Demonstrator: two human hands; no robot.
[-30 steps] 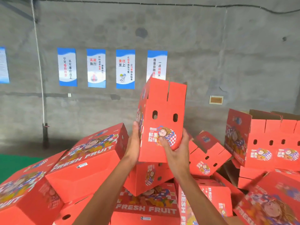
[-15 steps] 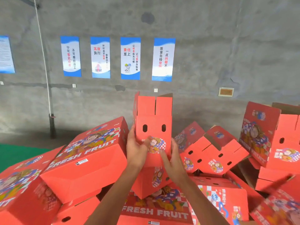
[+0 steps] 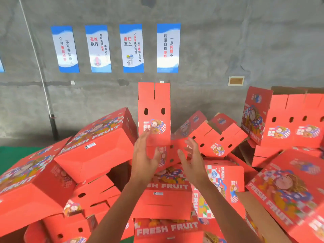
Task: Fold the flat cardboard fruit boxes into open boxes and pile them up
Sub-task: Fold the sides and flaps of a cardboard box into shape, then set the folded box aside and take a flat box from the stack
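Head view, folded red fruit box (image 3: 154, 113) upright atop heap of boxes (image 3: 98, 148) before grey wall (image 3: 228, 41), left hand (image 3: 142, 156) and right hand (image 3: 192, 158) open, fingers spread, just below it

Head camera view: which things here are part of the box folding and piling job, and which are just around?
Part of the job:
- upright box standing on the pile, flaps up
- folded red boxes heaped around it
- left hand and right hand, both open, off the box

Just around:
- four blue and white posters
- concrete wall
- green floor
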